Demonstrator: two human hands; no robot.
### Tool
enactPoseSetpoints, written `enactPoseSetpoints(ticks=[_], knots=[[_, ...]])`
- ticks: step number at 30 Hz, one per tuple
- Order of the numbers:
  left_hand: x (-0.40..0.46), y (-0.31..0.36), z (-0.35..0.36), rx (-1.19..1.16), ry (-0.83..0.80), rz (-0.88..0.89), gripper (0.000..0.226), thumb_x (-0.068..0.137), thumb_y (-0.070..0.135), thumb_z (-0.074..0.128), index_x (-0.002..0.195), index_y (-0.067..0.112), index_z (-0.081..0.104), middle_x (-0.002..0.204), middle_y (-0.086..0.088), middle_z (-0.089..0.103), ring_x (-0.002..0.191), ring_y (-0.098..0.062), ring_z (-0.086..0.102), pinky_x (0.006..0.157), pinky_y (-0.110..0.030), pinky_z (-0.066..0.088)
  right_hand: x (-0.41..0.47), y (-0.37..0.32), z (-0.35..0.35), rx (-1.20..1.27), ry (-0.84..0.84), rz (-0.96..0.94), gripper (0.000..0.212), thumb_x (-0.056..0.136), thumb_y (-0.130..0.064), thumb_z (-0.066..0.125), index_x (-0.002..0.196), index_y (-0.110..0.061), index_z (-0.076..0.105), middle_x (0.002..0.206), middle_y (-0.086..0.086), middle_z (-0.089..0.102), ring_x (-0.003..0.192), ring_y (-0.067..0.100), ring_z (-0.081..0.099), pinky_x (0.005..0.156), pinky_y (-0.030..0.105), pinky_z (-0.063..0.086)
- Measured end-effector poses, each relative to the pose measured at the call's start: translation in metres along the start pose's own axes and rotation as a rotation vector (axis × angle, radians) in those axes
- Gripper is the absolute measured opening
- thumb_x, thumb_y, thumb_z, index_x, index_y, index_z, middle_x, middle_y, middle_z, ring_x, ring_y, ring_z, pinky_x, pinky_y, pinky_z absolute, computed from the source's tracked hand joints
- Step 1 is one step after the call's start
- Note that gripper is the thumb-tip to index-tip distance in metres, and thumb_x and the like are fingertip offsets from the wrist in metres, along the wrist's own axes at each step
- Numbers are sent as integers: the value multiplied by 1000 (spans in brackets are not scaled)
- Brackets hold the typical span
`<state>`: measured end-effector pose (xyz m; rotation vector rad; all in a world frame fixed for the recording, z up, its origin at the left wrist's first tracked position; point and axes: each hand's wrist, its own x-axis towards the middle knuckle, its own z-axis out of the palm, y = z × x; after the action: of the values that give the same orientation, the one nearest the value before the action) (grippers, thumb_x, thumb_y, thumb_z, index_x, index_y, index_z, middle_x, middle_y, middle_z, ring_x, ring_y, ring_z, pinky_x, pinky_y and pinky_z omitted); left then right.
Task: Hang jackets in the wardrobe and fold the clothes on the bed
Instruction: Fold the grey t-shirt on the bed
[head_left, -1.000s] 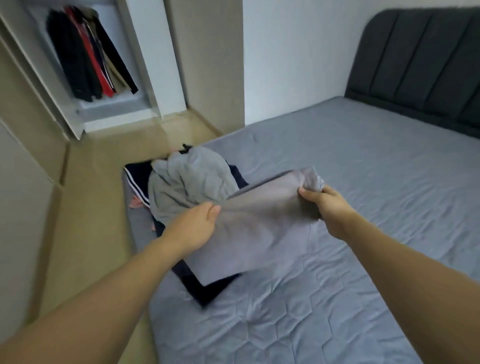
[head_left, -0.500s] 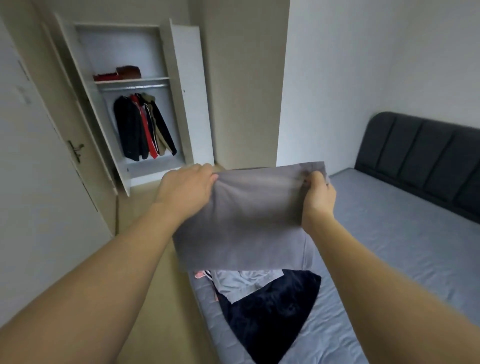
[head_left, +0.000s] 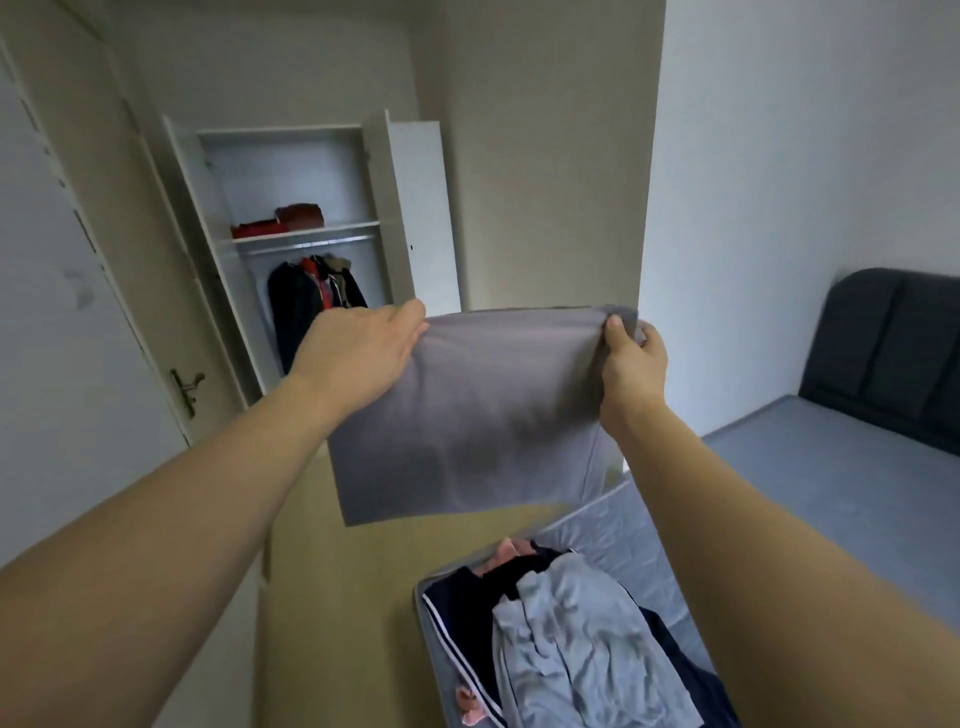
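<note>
Single head-worn wide-angle view, facing forward and slightly down from beside the bed (head_left: 810, 467). Forearms reach in from the bottom corners, near the lens. Open wardrobe (head_left: 291, 218) far at 11 o'clock; headboard (head_left: 883, 348) at 3 o'clock.

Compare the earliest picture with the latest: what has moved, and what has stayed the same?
Both hands, left hand and right hand, lifted the grey cloth off the bed into the air, and it now hangs. They still grip its top corners. The pile stays on the bed.
</note>
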<state>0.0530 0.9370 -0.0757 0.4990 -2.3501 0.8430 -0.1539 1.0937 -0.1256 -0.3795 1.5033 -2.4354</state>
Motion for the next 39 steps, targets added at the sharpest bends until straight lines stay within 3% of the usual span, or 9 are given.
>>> enactPoseSetpoints(ticks=[2, 6, 15, 20, 23, 26, 29, 32, 39], knots=[[24, -42, 35, 8, -3, -17, 28, 104, 32, 35, 90, 12, 48, 59, 4, 43, 45, -22, 41, 43, -29, 34, 31, 11, 52, 22, -13, -16, 33, 99, -20, 53, 129, -6, 53, 116, 6, 62, 88, 9, 56, 92, 27, 45], [59, -126, 113, 37, -95, -64, 30, 106, 35, 26, 96, 15, 46, 62, 5, 47, 52, -22, 50, 48, -31, 39, 90, 54, 165, 5, 1, -39, 32, 100, -19, 52, 130, -6, 51, 109, 4, 58, 95, 15, 53, 85, 24, 40], [101, -329, 317, 49, -123, -152, 28, 96, 34, 32, 101, 15, 53, 82, -4, 65, 68, -24, 58, 53, -30, 35, 216, 185, 402, -140, -12, -93, 33, 99, -17, 51, 128, -1, 53, 114, 9, 61, 99, 17, 53, 87, 25, 40], [151, -439, 425, -7, -90, -203, 18, 96, 24, 41, 95, 12, 54, 81, -8, 65, 71, -26, 57, 54, -31, 30, 288, 226, 528, -214, -44, -149, 18, 99, -19, 51, 115, -11, 56, 100, 0, 60, 93, 18, 54, 85, 26, 39], [182, -491, 498, 22, -142, -238, 12, 93, 21, 44, 93, 13, 53, 84, -8, 65, 78, -27, 56, 64, -35, 36, 336, 257, 596, -217, -51, -184, 6, 99, -20, 51, 105, -19, 52, 86, -11, 56, 87, 13, 53, 83, 26, 39], [212, -531, 575, 60, -193, -326, 15, 91, 18, 44, 99, 11, 55, 95, -11, 66, 89, -30, 58, 81, -40, 39, 393, 301, 658, -238, -67, -215, 14, 99, -22, 51, 110, -14, 56, 95, -3, 61, 89, 15, 56, 86, 30, 43], [244, -572, 656, 91, -212, -395, 21, 92, 16, 43, 107, 11, 56, 107, -11, 65, 99, -31, 57, 88, -40, 38, 458, 350, 723, -247, -95, -223, 19, 99, -21, 50, 114, -11, 57, 104, 4, 62, 95, 20, 57, 87, 32, 44], [285, -622, 725, 144, -217, -440, 28, 93, 18, 43, 116, 12, 56, 116, -10, 64, 106, -30, 56, 92, -39, 38, 524, 385, 790, -231, -147, -205, 21, 100, -19, 49, 116, -8, 57, 105, 4, 61, 96, 19, 55, 85, 30, 41], [373, -743, 856, 171, -197, -564, 33, 88, 17, 47, 117, 8, 60, 116, -13, 64, 106, -32, 54, 95, -40, 35, 654, 434, 954, -262, -219, -207, 26, 100, -23, 49, 122, -9, 55, 114, 5, 60, 103, 22, 55, 91, 32, 42]])
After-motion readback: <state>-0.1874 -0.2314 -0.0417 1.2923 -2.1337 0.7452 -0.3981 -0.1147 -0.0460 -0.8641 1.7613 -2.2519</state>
